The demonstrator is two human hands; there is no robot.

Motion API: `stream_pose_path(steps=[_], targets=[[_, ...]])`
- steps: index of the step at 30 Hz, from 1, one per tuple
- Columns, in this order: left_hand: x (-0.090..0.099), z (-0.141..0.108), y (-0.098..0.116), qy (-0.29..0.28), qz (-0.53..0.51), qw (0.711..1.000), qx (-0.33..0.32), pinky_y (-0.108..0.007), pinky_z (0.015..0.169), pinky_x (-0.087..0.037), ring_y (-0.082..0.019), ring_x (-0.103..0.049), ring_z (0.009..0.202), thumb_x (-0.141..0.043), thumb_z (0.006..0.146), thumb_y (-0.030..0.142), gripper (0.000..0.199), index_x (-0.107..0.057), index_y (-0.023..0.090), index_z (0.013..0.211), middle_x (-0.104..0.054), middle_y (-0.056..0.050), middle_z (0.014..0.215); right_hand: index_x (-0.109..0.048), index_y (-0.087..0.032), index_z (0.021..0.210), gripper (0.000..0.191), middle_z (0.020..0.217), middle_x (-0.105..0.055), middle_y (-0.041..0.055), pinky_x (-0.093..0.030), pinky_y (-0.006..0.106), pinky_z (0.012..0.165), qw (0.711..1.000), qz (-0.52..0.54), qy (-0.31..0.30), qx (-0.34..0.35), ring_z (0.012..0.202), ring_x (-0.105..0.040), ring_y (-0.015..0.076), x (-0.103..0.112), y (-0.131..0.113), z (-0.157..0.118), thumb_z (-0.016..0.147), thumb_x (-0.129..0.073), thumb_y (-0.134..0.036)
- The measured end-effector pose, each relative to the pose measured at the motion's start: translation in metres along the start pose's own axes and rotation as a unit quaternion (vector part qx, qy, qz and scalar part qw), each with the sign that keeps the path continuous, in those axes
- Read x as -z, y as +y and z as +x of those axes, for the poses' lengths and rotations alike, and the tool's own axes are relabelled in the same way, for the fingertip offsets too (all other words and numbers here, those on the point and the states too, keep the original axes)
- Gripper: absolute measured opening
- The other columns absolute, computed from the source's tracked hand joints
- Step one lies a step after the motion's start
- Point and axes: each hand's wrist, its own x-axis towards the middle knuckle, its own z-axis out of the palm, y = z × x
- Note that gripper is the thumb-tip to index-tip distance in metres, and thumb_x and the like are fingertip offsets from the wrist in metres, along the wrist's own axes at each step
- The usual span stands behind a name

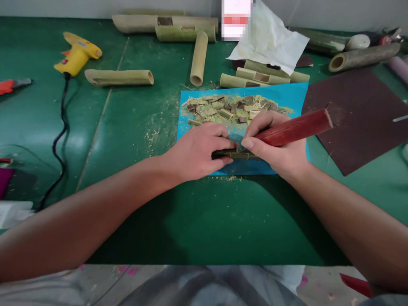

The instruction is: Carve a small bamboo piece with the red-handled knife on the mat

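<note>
My left hand [204, 151] is closed round the left end of a dark green bamboo piece [242, 155], which lies low over a blue sheet [186, 131]. In my right hand [277, 146] is a tool with a thick red handle [296, 127] that slants up to the right. Its blade, partly hidden by my fingers, meets the top edge of the bamboo beside my left fingertips. Behind both hands, wood chips and shavings [226, 111] are heaped on the blue sheet.
A yellow glue gun [76, 55] with a black cord stands at the left. Cut bamboo tubes [119, 77] lie along the back, some under white paper [270, 38]. A dark brown sheet [357, 119] is at the right. The table's front edge [223, 264] runs below my arms.
</note>
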Motion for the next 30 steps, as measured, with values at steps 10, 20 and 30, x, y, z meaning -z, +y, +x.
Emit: stream_pose_path(steps=[10, 20, 30], targets=[[0.0011, 0.0008, 0.0014, -0.006, 0.0, 1.0, 0.016, -0.037, 0.08, -0.052, -0.024, -0.068, 0.097, -0.067, 0.096, 0.036, 0.021, -0.081, 0.024, 0.104, -0.072, -0.008, 0.101, -0.068, -0.028, 0.068, 0.036, 0.074, -0.069, 0.0, -0.053, 0.04, 0.075, 0.999, -0.017, -0.027, 0.023, 0.072, -0.06, 0.019, -0.0003, 0.0021, 0.0013, 0.077, -0.087, -0.057], [0.0016, -0.0009, 0.0011, -0.006, -0.011, 1.0, 0.023, -0.034, 0.078, -0.049, -0.022, -0.067, 0.093, -0.068, 0.096, 0.034, 0.019, -0.08, 0.022, 0.102, -0.07, -0.007, 0.098, -0.069, -0.029, 0.067, 0.027, 0.072, -0.069, -0.001, -0.053, 0.041, 0.076, 0.995, -0.04, -0.065, 0.058, 0.072, -0.063, 0.0193, 0.002, 0.0013, 0.002, 0.083, -0.084, -0.044], [0.0009, -0.0006, -0.0004, 0.0, -0.015, 1.0, 0.004, -0.033, 0.081, -0.049, -0.021, -0.065, 0.092, -0.066, 0.098, 0.033, 0.017, -0.079, 0.021, 0.1, -0.07, -0.006, 0.097, -0.059, -0.027, 0.062, 0.029, 0.07, -0.063, -0.0009, -0.048, 0.039, 0.068, 0.988, -0.066, -0.067, 0.119, 0.067, -0.058, 0.0175, -0.0001, 0.0057, 0.0017, 0.087, -0.073, -0.026]])
